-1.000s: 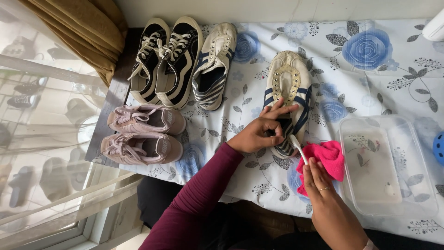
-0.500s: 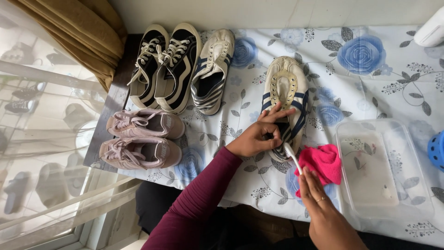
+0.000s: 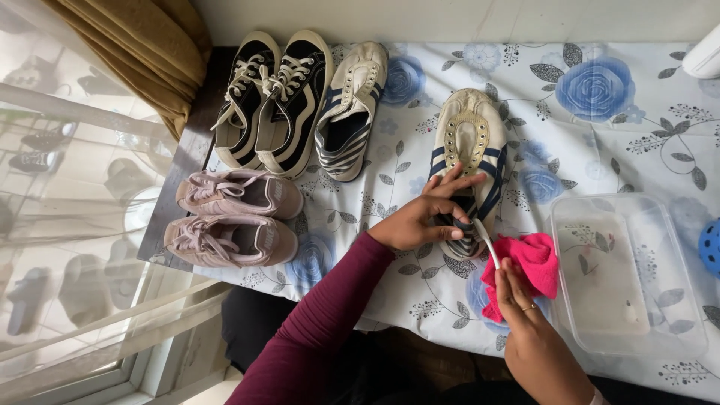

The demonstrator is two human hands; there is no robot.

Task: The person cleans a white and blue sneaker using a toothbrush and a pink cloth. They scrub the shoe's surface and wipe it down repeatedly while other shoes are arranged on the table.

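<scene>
A cream shoe with dark blue stripes (image 3: 470, 142) lies on the flowered tablecloth (image 3: 600, 135), toe pointing away from me. My left hand (image 3: 421, 217) grips its heel end, fingers spread over the opening. My right hand (image 3: 525, 319) holds a small white brush (image 3: 486, 241) whose head touches the shoe's heel, and a bright pink cloth (image 3: 529, 270) is bunched against the same hand. My left arm wears a maroon sleeve.
A clear plastic tub (image 3: 622, 277) with a little water sits right of the cloth. A matching striped shoe (image 3: 351, 112), a black-and-white sneaker pair (image 3: 274, 101) and a pink sneaker pair (image 3: 232, 217) line the left. Curtains hang at far left.
The brush head has moved up against the shoe's heel. My left hand has shifted its grip slightly on the shoe; the view has drifted a little.
</scene>
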